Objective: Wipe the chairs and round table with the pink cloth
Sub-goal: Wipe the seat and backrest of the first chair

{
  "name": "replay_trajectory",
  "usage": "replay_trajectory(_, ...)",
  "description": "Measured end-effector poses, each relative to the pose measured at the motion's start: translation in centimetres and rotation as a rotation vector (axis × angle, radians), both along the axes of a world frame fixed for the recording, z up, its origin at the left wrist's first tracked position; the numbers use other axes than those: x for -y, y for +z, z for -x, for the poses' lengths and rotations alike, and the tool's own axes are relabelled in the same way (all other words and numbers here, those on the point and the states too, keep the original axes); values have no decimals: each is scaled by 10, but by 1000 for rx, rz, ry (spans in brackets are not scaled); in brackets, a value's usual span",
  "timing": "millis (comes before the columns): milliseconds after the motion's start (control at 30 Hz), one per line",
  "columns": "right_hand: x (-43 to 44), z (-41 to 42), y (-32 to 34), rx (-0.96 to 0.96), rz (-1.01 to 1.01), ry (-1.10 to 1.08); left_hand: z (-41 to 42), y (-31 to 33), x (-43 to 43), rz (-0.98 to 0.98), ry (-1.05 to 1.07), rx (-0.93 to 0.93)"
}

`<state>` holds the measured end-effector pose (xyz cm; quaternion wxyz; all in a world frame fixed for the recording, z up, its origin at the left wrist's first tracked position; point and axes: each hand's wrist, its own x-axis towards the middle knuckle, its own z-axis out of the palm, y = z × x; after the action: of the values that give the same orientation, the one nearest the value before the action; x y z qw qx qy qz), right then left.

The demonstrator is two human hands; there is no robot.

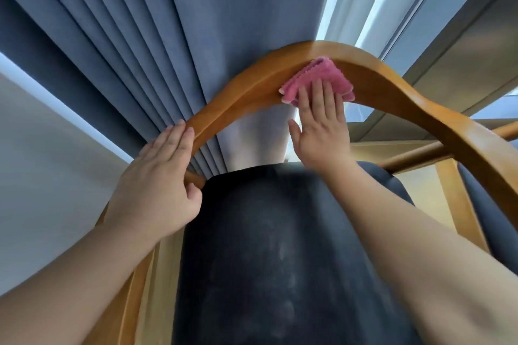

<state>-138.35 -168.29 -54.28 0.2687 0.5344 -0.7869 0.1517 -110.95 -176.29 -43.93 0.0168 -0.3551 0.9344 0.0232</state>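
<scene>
Though half hidden under the flat, unclenched right hand, pink cloth on chair rail; left hand likewise flat.

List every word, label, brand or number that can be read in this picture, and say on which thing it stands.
There is no text to read. The pink cloth, the wooden chair rail, the dark chair padding and the blue curtain show no words, labels, brands or numbers.
</scene>
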Motion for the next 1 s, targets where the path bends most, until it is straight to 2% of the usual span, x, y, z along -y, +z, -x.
replay_trajectory(233, -52, 37, 9, 113, -274, -315, 0, 2, -1, 15, 4, 20)
replay_trajectory(433, -38, 24, 8, 167, -208, -291, 0, 1, -1, 23, -4, 30)
replay_trajectory(633, 6, -10, 10, 6, -81, 62, 0, 0, 0, 39, -8, 35)
replay_trajectory(767, 19, -31, 5, -57, -112, 305, 0, -1, 0, 44, -7, 48)
replay_trajectory(867, 17, -25, 5, -121, -168, 345, 0, -1, 1, 48, -10, 56)
replay_trajectory(1000, -8, 17, 3, -213, -323, 273, 0, -2, 1, 40, -3, 57)
